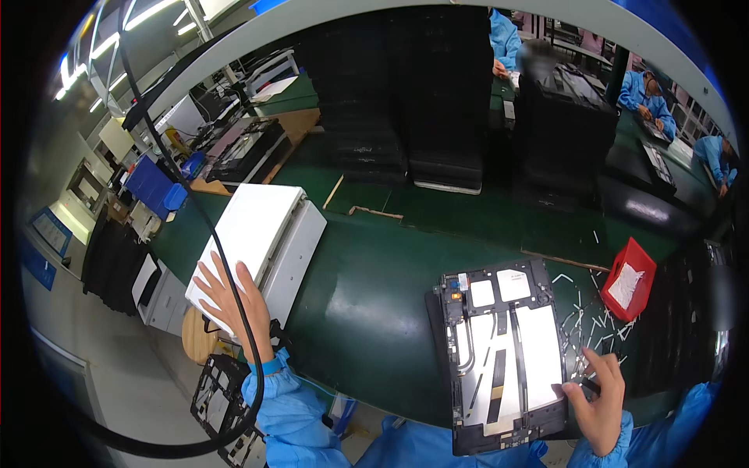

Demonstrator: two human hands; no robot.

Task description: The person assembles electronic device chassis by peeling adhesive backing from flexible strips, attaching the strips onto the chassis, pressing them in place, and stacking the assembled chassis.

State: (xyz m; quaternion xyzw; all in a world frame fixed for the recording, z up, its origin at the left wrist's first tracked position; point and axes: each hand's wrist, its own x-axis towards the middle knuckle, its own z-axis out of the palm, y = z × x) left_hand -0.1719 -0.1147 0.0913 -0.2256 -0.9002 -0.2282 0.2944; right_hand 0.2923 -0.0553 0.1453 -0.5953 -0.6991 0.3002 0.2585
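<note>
Right hand [599,402] fingers pinch the open tablet [503,355] edge; left hand [230,300] fingers splay on white stack [261,234].

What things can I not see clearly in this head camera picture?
- Right hand: its fingertips cover a small dark item at the edge of the open tablet; too small to tell what it is.
- Left hand: it lies on the stack of white panels, hiding the near corner.
- Black frame below the table: partly hidden by the blue sleeve and a black cable.
- Red bin: its white contents are too small to identify.
</note>
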